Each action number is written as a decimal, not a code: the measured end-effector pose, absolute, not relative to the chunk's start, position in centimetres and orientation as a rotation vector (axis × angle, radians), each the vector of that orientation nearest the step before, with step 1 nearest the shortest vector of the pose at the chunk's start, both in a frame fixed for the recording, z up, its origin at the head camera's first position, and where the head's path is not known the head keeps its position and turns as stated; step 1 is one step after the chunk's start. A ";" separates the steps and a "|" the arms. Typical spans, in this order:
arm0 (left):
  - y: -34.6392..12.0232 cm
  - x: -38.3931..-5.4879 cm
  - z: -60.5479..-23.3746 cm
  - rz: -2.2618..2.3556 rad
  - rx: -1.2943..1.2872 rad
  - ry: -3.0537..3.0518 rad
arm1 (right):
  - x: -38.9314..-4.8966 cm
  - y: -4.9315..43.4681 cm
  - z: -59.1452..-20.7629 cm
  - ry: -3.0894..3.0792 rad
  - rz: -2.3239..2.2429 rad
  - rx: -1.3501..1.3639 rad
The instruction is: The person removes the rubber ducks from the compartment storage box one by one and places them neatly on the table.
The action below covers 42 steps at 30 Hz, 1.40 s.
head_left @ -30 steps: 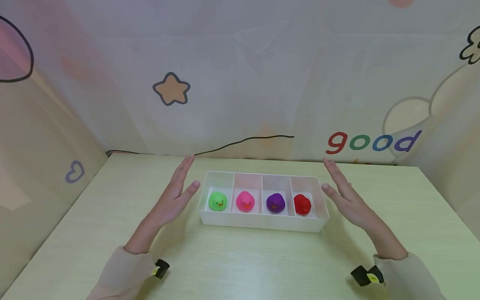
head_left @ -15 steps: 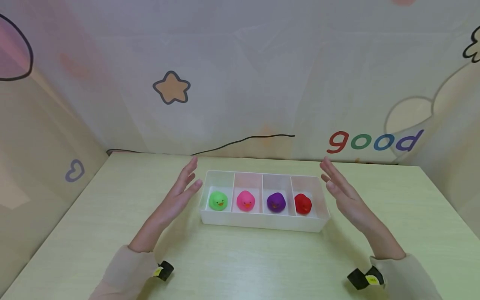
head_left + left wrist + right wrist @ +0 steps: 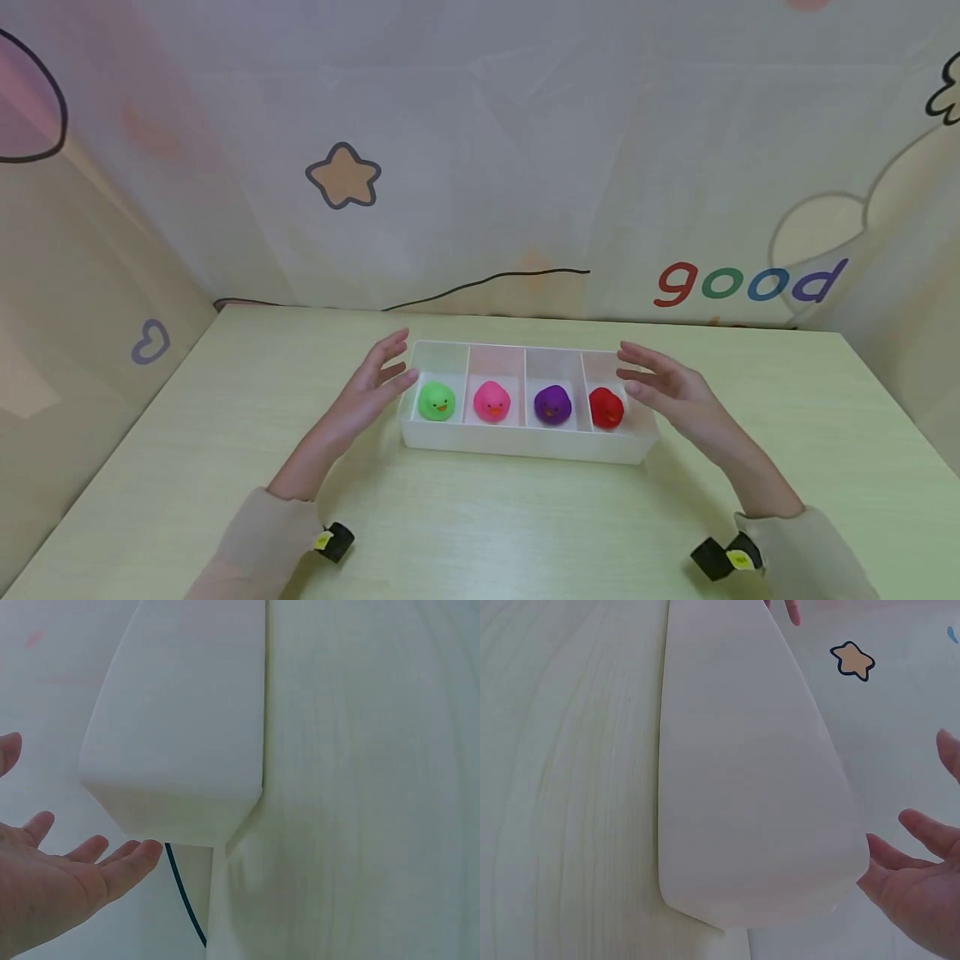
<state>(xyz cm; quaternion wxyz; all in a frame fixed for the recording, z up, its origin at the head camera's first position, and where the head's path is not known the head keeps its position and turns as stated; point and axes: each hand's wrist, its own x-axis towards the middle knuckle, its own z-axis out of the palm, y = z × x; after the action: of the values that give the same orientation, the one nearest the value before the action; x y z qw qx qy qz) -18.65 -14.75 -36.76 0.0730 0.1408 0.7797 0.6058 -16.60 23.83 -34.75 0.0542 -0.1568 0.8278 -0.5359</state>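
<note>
A long white box [image 3: 525, 443] with a row of compartments stands on the table. From left to right it holds a green toy duck [image 3: 437, 402], a pink one, a purple toy duck [image 3: 552, 405] and a red toy duck [image 3: 606, 408], each in its own compartment. My left hand [image 3: 369, 392] is at the box's left end, fingers loosely bent, holding nothing. Over the right end hovers my right hand [image 3: 678, 396], its fingertips overlapping the rim near the red duck. Both wrist views show the box's outer wall [image 3: 180, 705] beside relaxed fingers [image 3: 922, 832].
The pale wooden table [image 3: 480, 525] runs back to a printed cloth backdrop [image 3: 480, 167] with a star and the word "good". Similar cloth rises along both sides. A small black device [image 3: 335, 542] sits at the left wrist, another black device [image 3: 722, 557] at the right.
Both hands have moved inward toward the box ends, and their fingers have bent from nearly straight. The right hand now overlaps the right rim. The box and ducks stay put.
</note>
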 end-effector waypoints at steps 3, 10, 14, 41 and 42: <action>-14.9 -18.8 -37.1 1.817 0.397 2.323 | -16.7 23.6 -34.8 2.512 -1.608 -0.463; -15.4 -19.3 -37.8 1.793 0.320 2.275 | -17.0 23.1 -34.6 2.513 -1.536 -0.435; -15.6 -19.5 -37.9 1.771 0.272 2.275 | -17.3 22.7 -34.4 2.569 -1.403 -0.403; -15.6 -20.0 -38.3 1.645 0.257 2.273 | -18.5 18.7 -34.5 2.925 -0.466 -0.388; -15.6 -20.0 -38.3 1.646 0.257 2.273 | -18.6 18.7 -34.5 2.933 -0.449 -0.392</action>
<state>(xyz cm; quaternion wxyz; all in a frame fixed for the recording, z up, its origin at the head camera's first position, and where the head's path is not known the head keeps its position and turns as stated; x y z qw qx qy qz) -20.02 -15.56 -38.28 0.1611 0.0901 0.7960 0.5764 -18.55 18.69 -34.51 0.0745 -0.1306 0.9772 -0.1497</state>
